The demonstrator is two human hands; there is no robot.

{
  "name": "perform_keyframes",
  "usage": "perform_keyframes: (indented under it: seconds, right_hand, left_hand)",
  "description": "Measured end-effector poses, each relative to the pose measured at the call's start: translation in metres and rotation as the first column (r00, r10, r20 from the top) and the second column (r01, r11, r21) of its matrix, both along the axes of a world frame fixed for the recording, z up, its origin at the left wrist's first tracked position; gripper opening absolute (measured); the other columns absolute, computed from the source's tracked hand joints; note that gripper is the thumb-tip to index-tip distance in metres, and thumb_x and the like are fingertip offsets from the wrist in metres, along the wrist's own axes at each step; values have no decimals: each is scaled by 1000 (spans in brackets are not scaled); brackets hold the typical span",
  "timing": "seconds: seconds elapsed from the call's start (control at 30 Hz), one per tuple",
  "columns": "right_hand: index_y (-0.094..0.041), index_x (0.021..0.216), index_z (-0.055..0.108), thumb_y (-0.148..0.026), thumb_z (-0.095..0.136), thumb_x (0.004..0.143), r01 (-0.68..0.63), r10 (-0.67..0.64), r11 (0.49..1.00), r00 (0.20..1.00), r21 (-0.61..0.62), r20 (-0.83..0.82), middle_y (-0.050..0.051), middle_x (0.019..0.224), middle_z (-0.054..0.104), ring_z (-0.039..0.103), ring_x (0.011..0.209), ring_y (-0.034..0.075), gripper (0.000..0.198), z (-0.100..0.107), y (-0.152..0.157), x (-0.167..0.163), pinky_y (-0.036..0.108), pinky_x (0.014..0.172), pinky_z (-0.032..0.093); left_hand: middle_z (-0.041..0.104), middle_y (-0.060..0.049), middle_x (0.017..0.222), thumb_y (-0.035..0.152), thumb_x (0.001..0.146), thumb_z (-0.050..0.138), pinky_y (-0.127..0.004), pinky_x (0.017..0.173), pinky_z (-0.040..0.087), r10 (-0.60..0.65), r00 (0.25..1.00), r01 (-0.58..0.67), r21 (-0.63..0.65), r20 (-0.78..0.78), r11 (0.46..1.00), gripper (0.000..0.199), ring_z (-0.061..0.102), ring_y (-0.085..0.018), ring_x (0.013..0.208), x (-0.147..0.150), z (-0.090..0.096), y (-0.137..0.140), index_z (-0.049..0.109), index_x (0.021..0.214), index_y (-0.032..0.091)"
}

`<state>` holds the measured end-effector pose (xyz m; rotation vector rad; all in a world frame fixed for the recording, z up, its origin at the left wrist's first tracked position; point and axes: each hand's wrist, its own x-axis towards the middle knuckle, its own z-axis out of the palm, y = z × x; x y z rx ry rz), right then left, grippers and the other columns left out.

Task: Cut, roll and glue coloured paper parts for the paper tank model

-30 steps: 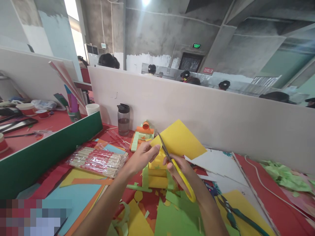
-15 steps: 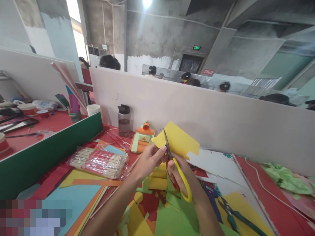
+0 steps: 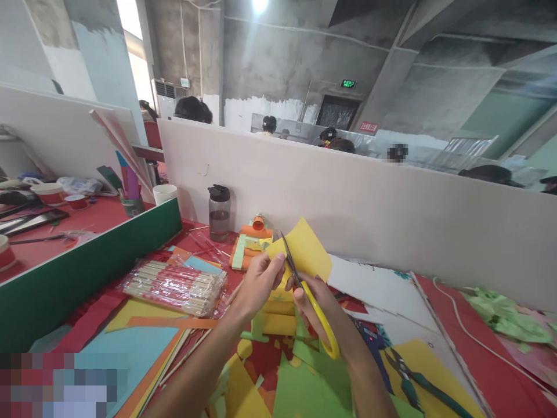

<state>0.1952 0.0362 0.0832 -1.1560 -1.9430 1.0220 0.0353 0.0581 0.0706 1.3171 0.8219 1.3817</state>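
My left hand (image 3: 260,284) pinches a sheet of yellow paper (image 3: 310,247) at its near left edge. Yellow-handled scissors (image 3: 322,325) are in my right hand (image 3: 311,310), their dark blades around the paper close to my left fingertips. Below my hands stands a yellow rolled-paper model (image 3: 278,324), partly covered by them. Just behind my left hand is an orange and light-green rolled-paper model (image 3: 255,231). Green paper (image 3: 313,386) and yellow scraps lie under my wrists.
A plastic-wrapped bundle of sticks (image 3: 174,287) and coloured sheets (image 3: 126,354) lie left, beside a green divider (image 3: 91,273). A bottle (image 3: 219,215) stands by the white partition (image 3: 369,209). To the right are green-handled pliers (image 3: 411,380), a blue tool (image 3: 374,345) and a white board (image 3: 418,325).
The yellow paper has shifted left and turned between my hands. Both hands and the scissors have moved slightly left. Part of the yellow paper now overlaps the orange model.
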Motion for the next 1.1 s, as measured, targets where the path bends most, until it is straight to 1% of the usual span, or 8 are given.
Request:
perform_keyframes:
  seconds: [0.13,0.27,0.37,0.47,0.63,0.83,0.97,1.1]
  right_hand:
    - [-18,95,55,-81,46,82,-29,29,999,1000,-43,-7,-6,58,42,39,49,11,65,4,-2,2,22,46,33]
    - [-19,91,52,-80,47,82,-33,32,998,999,-58,-26,-8,56,35,32,46,9,62,3,-2,1,21,43,27]
    - [-19,89,52,-76,49,84,-29,28,997,999,-67,-26,-8,55,33,31,46,9,57,0,-1,-1,21,43,25]
    - [-19,89,52,-75,51,84,-15,13,997,1000,-76,-21,-8,55,35,32,45,8,56,-1,0,-1,21,43,26]
    - [-18,90,53,-80,47,82,-8,7,997,1000,-81,-8,-8,54,36,33,44,9,62,0,-1,-2,21,43,27]
    - [-19,91,52,-82,44,81,-10,9,996,1000,-87,-8,-9,53,36,32,43,8,65,4,-5,-3,21,42,26]
    - [-19,88,54,-78,52,81,5,-5,997,1000,-75,1,-8,54,37,34,44,9,59,2,-3,-2,20,41,27]
    - [-20,87,53,-72,55,84,2,-2,995,1000,-98,3,-8,54,37,36,44,10,52,1,-2,-1,21,41,29]
  left_hand:
    - [39,6,55,48,93,51,-23,49,28,-70,997,70,-22,-15,997,43,35,-7,48,-6,-1,3,42,63,18]
    - [40,5,55,46,93,52,-23,50,28,-84,996,83,-34,-21,996,43,35,-7,49,-9,0,4,41,62,18]
    - [41,5,57,46,92,53,-24,50,28,-85,996,84,-50,-13,995,43,35,-7,50,-11,1,4,41,62,18]
    - [40,5,57,46,92,53,-24,51,28,-85,996,84,-54,-27,995,43,35,-7,51,-13,3,3,41,61,18]
    - [39,4,54,46,93,51,-25,51,26,-98,992,96,-30,-78,995,45,34,-8,50,-16,3,4,42,58,18]
    - [38,4,53,48,92,51,-25,52,26,-147,983,141,-57,-107,988,46,32,-8,50,-20,5,4,41,58,18]
    - [37,5,53,50,90,52,-25,51,25,-159,981,151,-74,-114,986,46,30,-8,50,-22,9,3,39,59,19]
    - [36,5,54,48,92,52,-26,52,24,-167,979,159,-77,-116,984,45,30,-8,50,-25,11,1,39,59,19]
